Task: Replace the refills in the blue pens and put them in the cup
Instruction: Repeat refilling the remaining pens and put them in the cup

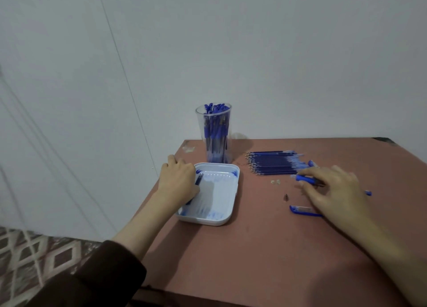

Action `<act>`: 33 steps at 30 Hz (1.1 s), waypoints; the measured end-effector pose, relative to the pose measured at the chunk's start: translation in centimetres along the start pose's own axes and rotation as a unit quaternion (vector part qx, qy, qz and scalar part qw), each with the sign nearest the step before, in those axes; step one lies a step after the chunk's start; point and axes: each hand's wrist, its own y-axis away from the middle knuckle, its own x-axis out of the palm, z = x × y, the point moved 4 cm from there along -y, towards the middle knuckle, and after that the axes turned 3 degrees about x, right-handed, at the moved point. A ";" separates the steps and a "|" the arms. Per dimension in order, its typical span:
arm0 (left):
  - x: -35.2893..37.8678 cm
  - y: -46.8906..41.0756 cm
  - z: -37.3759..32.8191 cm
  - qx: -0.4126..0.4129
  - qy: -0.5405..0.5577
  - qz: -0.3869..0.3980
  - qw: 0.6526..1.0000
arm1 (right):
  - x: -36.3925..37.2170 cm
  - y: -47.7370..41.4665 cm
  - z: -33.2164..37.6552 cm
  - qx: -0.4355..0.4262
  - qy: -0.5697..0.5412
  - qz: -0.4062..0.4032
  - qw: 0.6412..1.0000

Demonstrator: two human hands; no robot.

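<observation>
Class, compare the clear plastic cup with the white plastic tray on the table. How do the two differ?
The tall clear plastic cup stands upright; the white plastic tray lies low and flat. The cup is round and see-through, the tray rectangular and opaque. The cup is packed with blue pens; the tray shows blue ink smears. Both sit on the reddish table.

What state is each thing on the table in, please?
Clear plastic cup: upright, holding blue pens.
White plastic tray: ink-smeared.
Row of blue refills: lying flat.
Blue pen cap: off, loose.
Small metal tip: detached.
Left hand: fingers pinch dark refill.
Right hand: fingers pinch blue pen barrel.
</observation>
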 end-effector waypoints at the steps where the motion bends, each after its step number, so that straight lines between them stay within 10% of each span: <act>1: 0.0 0.0 -0.2 -0.003 0.000 -0.001 1.000 | 0.0 0.0 0.0 -0.001 0.000 0.002 1.000; 9: 1.0 -0.8 0.9 -0.095 0.196 0.082 0.973 | -0.1 0.0 0.2 -0.010 -0.005 0.003 1.000; 15: -3.5 0.3 -1.4 -0.020 0.335 -0.093 0.937 | 0.1 -0.1 0.1 -0.004 -0.015 0.007 1.000; 17: -4.7 0.7 -3.6 0.015 0.468 -0.117 0.876 | 0.2 -0.1 0.0 -0.003 -0.021 0.010 1.000; 21: -4.2 0.2 -8.4 -0.017 0.814 -0.064 0.577 | 0.1 0.0 -0.4 0.033 -0.066 -0.006 0.997; 24: -2.8 -0.5 -11.1 -0.077 0.900 -0.070 0.424 | 0.2 0.0 -0.5 0.044 -0.079 -0.002 0.996; 28: -1.5 -0.7 -12.9 -0.089 0.931 -0.088 0.343 | -0.1 -0.1 -0.7 0.059 -0.082 0.001 0.995; 33: -1.2 -0.7 -13.3 -0.081 0.931 -0.089 0.344 | -0.1 -0.2 -0.6 0.047 -0.077 0.006 0.996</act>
